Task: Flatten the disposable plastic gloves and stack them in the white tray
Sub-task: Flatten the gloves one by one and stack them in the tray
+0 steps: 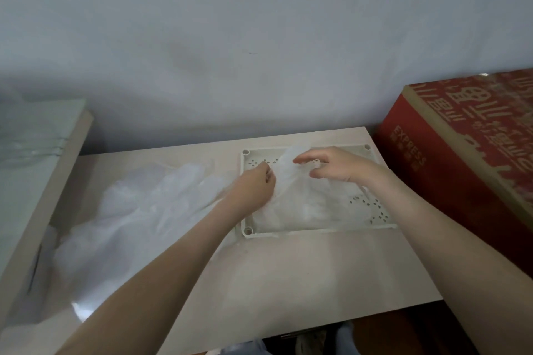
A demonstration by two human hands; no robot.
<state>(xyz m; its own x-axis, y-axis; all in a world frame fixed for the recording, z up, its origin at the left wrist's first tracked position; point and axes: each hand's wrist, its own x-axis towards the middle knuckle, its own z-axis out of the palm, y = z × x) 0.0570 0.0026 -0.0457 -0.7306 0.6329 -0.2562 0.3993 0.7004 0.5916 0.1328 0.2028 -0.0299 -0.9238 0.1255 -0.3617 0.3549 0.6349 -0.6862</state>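
Bare forearms reach to the white perforated plastic tray [288, 232] at 1 o'clock on the pale tabletop [288, 282]. The left hand [256, 184] pinches the clear disposable plastic glove [302, 199] lying in it; the right hand [331, 164] spreads its fingers over the film. A crumpled pile of gloves [138, 210] at 9 o'clock is left, so probably early.

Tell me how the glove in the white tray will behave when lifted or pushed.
Probably floppy: the glove lies crumpled and draped in the white tray, bunching where the left hand pinches it. Likely very light: it is thin, see-through film, so a push would probably wrinkle it rather than slide it.
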